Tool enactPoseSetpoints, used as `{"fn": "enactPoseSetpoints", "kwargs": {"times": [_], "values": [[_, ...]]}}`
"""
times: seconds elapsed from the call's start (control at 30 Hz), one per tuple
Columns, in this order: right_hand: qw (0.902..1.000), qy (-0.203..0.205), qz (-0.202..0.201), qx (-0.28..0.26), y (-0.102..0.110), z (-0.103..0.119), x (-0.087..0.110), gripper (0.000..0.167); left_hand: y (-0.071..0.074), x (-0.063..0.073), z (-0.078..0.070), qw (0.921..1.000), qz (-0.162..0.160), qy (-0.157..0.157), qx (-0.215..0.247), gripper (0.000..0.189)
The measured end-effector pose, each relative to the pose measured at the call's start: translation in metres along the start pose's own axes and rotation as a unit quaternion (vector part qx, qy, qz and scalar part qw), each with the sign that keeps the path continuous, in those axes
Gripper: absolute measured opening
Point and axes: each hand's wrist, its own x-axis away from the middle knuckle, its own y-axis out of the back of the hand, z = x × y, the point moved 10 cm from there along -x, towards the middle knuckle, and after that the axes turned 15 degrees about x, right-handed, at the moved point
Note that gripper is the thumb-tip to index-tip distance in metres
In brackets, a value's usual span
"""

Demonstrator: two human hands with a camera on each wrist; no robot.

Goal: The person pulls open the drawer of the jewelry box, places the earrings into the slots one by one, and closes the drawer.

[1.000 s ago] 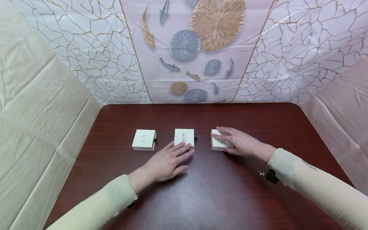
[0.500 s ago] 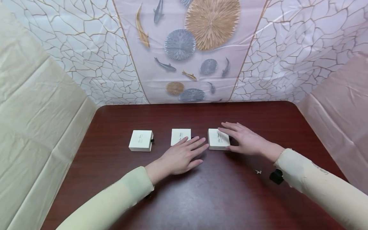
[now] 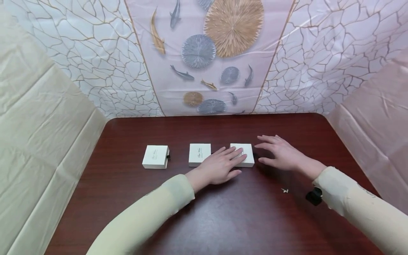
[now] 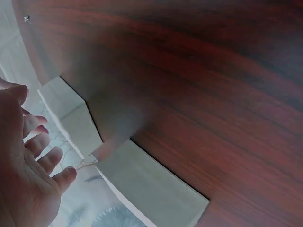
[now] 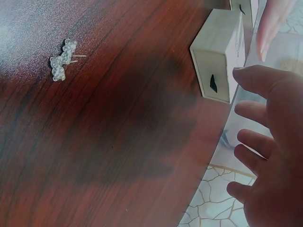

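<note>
Three small white drawer boxes with printed lids stand in a row on the table: a left box (image 3: 155,156), a middle box (image 3: 199,154) and a right box (image 3: 249,160). My left hand (image 3: 218,165) reaches over the right box with straight fingers across its lid; whether they press on it I cannot tell. Beside that box, to its right, my right hand (image 3: 283,151) hovers with spread fingers and holds nothing. The right wrist view shows the box's end with a black pull tab (image 5: 213,84). Sparkly stud earrings (image 5: 63,60) lie on the table nearer me.
The dark red wooden table (image 3: 204,219) ends at a patterned cloth backdrop (image 3: 204,88). Pale cloth walls flank it on the left (image 3: 47,134) and right (image 3: 376,113). A black device (image 3: 314,196) hangs under the right wrist.
My left hand has slid right, from the middle box to over the right box. The right hand has let go of the right box and drawn back to the right.
</note>
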Motion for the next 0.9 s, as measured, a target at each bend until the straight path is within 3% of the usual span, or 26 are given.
{"fn": "enactPoseSetpoints", "kwargs": {"times": [0.27, 0.5, 0.9], "values": [[0.9997, -0.014, 0.006, -0.018, -0.006, -0.007, -0.002, 0.035, -0.004, -0.018, 0.006, 0.9996, 0.006, 0.018, -0.019, 0.064], [0.9985, -0.016, 0.003, -0.053, -0.013, -0.010, -0.004, 0.027, -0.009, -0.032, 0.006, 0.9991, 0.004, 0.013, -0.039, 0.064], [0.9944, -0.040, -0.006, -0.098, -0.025, -0.016, -0.010, 0.010, -0.016, -0.044, 0.003, 0.9988, -0.002, 0.006, -0.049, 0.065]]}}
